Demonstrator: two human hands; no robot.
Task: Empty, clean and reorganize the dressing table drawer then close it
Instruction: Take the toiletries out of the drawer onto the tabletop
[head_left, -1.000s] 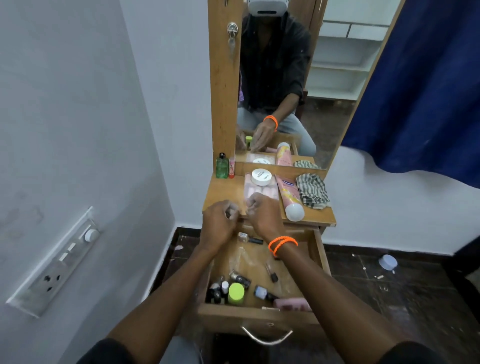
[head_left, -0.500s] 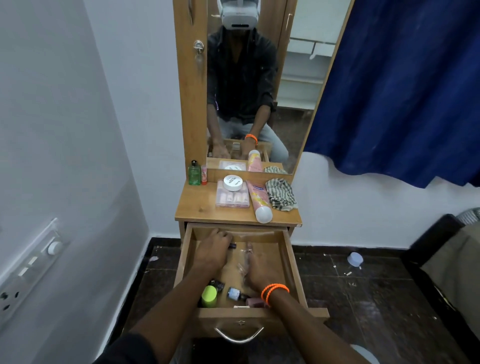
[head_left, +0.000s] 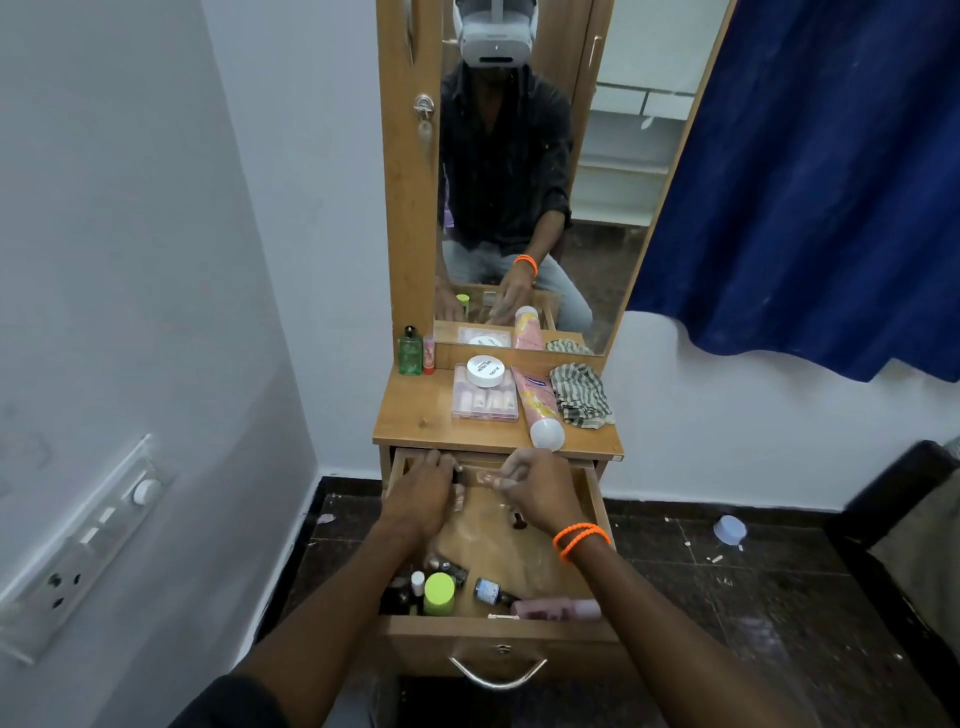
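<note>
Two hands reach into the open drawer (head_left: 592, 499): our left hand (head_left: 423, 493) lies flat, fingers relaxed; our right hand (head_left: 530, 488) pinches clear plastic sheet (head_left: 498, 525). The white jar (head_left: 485, 371) label is too small to read.

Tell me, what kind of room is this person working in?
Most likely a bedroom or dressing corner in a home. A wooden dressing table with a tall mirror stands against the wall, cosmetics such as a pink tube lie on top, and its open drawer holds small bottles.
</note>
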